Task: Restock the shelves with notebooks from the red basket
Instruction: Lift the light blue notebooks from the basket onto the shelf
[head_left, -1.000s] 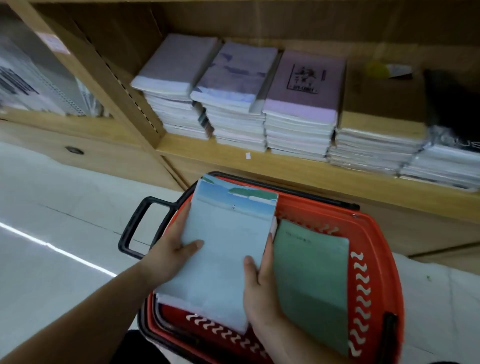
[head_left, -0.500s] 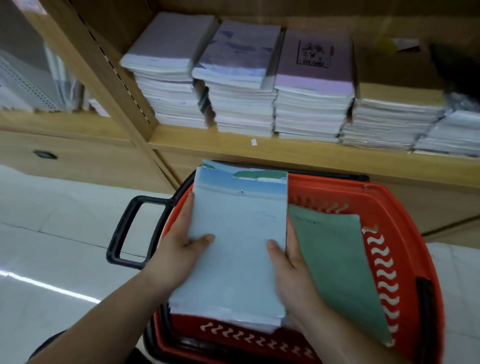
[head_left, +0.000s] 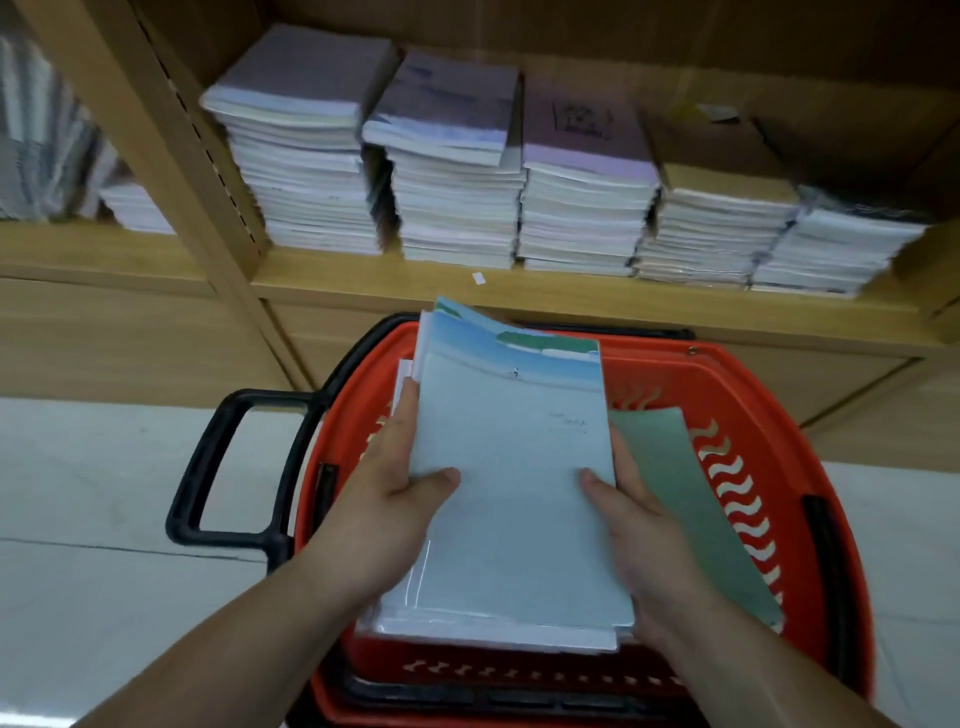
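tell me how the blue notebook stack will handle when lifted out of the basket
The stack is probably floppy: its top cover curls at the far corner. It may fan apart, since its edges sit uneven between left hand and right hand. Likely weighty: both hands grip it.
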